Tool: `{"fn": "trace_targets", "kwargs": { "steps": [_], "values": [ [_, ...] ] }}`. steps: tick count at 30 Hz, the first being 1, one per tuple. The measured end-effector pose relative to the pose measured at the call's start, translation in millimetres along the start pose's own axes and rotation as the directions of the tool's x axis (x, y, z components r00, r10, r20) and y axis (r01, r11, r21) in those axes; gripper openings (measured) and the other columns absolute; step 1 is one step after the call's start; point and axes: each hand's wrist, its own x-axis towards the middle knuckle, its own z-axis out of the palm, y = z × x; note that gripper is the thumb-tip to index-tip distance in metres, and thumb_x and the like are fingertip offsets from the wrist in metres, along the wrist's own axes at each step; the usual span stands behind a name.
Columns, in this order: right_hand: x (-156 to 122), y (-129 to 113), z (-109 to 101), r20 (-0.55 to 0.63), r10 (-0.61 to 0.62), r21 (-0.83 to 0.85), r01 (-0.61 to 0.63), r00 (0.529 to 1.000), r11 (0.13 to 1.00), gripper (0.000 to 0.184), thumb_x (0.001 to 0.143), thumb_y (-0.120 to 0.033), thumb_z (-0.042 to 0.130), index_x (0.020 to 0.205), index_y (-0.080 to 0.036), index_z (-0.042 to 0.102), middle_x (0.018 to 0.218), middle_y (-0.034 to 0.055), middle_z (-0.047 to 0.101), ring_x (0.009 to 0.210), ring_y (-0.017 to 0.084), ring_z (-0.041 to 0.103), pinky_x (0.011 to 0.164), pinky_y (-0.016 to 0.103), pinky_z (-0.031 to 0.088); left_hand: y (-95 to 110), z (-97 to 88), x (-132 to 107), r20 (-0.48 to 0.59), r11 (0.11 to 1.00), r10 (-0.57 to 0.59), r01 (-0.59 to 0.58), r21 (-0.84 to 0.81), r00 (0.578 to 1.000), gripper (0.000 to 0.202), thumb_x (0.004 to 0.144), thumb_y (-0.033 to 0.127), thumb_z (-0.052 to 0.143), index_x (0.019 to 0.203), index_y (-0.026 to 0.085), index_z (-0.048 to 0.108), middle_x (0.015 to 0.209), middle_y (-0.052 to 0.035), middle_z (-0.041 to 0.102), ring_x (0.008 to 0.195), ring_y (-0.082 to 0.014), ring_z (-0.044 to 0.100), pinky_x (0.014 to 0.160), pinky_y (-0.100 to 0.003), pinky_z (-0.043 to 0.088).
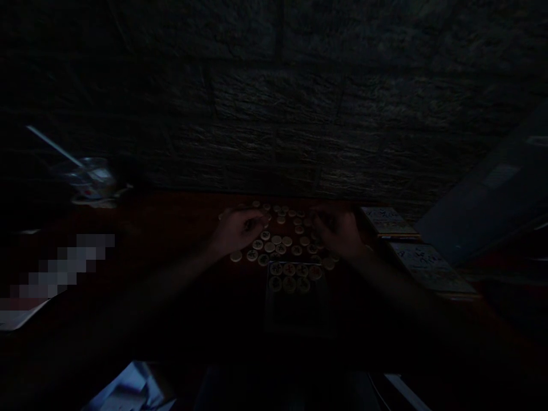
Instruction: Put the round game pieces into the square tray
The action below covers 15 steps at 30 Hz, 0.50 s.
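Round Chinese chess pieces with dark or red characters lie scattered on the dark reddish table. My left hand is at the left of them, its fingers closed with the tips at a pale Chinese chess piece. To the right, my right hand curls over other pieces, thumb and fingers closed together; what is between them is too dark to make out. Closer to me sits a shallow tray-like box, with several pieces arranged in two rows at its far end.
Beyond the table rises a rough stone-block wall. A clear cup with a straw stands at the back left. Two flat boxes with dark lettering lie on the right, beside a grey slanted panel. The light is very dim.
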Motion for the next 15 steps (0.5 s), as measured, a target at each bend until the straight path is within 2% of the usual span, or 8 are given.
{"fn": "trace_targets", "kwargs": {
  "steps": [8, 15],
  "values": [
    [3, 10, -1, 0.018, -0.01, -0.002, 0.01, 1.0, 1.0, 0.025, 0.089, -0.025, 0.058, 0.1, -0.018, 0.08, 0.1, 0.0081, 0.082, 0.088, 0.024, 0.077, 0.077, 0.032, 0.056, 1, -0.9, -2, 0.056, 0.999, -0.047, 0.046, 0.028, 0.997, 0.024, 0.093, 0.032, 0.057, 0.092, 0.019, 0.077, 0.092, -0.0046, 0.082, 0.077, -0.018, 0.075, 0.068, -0.028, 0.056],
    [3, 12, 1, 0.041, -0.014, 0.029, 0.013, 0.999, 0.999, 0.025, 0.088, -0.024, 0.058, 0.099, -0.017, 0.08, 0.095, 0.007, 0.082, 0.082, 0.022, 0.077, 0.071, 0.029, 0.055, -1, -4.0, -2, 0.055, 0.997, -0.072, 0.072, -0.004, 0.996, 0.024, 0.09, 0.027, 0.056, 0.094, 0.019, 0.078, 0.094, -0.0039, 0.082, 0.081, -0.019, 0.077, 0.07, -0.027, 0.058]
  ]
}}
